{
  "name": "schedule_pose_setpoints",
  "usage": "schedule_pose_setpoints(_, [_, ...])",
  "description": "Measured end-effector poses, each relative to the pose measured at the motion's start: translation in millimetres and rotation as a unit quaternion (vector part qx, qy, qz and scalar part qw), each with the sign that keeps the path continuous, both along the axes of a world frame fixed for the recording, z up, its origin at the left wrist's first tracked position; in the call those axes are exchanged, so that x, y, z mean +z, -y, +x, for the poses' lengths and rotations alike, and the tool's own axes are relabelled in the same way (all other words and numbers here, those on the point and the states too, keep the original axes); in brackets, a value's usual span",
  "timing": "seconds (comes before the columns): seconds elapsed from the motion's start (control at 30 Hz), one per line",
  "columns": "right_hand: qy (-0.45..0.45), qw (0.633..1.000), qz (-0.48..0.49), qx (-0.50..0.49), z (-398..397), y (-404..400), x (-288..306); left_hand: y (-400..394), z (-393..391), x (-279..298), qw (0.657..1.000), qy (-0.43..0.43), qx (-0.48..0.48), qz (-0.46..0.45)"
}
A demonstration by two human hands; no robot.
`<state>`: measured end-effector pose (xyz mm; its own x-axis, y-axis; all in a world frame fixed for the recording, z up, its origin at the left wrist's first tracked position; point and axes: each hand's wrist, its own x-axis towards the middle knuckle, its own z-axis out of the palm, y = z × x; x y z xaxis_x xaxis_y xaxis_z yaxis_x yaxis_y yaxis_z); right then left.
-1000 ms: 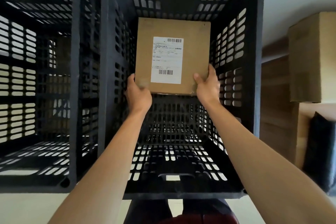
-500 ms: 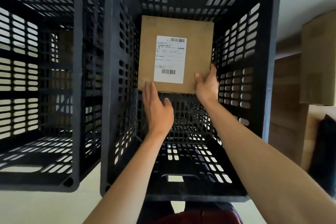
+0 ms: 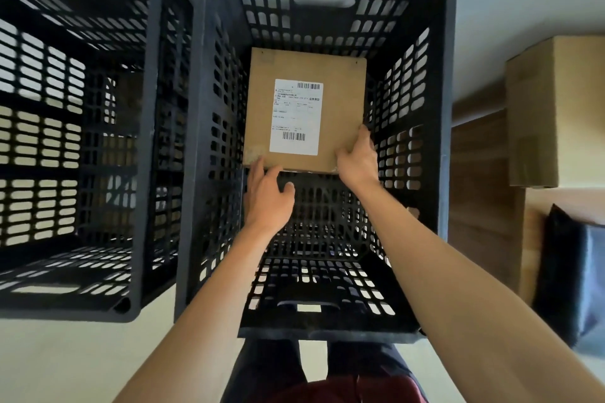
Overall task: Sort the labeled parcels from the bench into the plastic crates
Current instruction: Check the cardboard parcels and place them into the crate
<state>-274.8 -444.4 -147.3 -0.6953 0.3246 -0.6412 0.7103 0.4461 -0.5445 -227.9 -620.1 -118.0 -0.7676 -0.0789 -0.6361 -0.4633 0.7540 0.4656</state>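
Note:
A flat brown cardboard parcel (image 3: pixel 340 108) with a white barcode label lies at the far end of the floor inside a black slatted plastic crate (image 3: pixel 330 337). My right hand (image 3: pixel 357 157) grips the parcel's near right corner, thumb on top. My left hand (image 3: pixel 266 193) is flat and spread just below the parcel's near left corner, fingertips touching its edge, holding nothing. Both forearms reach down into the crate.
A second black slatted crate (image 3: pixel 144 147) stands to the left, close beside the first. A brown cardboard box (image 3: pixel 553 114) sits on wooden furniture at the right, with a dark cushion (image 3: pixel 569 275) below it. Pale floor lies around the crates.
My left hand let go of the parcel's near left corner and now lies flat just below it. The parcel settled onto the crate floor. The right hand kept its grip.

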Motion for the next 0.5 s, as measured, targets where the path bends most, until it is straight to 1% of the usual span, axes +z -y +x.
schedule_pose_setpoints(0.17, [-0.051,0.998,-0.007,0.035,15,0,29,7,-3,39,0.998,-0.003,0.042,0.053])
schedule_pose_setpoints(0.23, [-0.067,0.996,-0.004,0.054,22,-1,44,7,2,57,0.998,-0.016,0.037,0.057])
schedule_pose_setpoints(0.33, [-0.081,0.993,-0.026,0.077,32,-5,73,9,9,83,0.996,-0.034,0.026,0.072])
schedule_pose_setpoints(0.5, [-0.112,0.987,-0.019,0.111,64,-11,130,15,14,132,0.993,-0.064,-0.001,0.103])
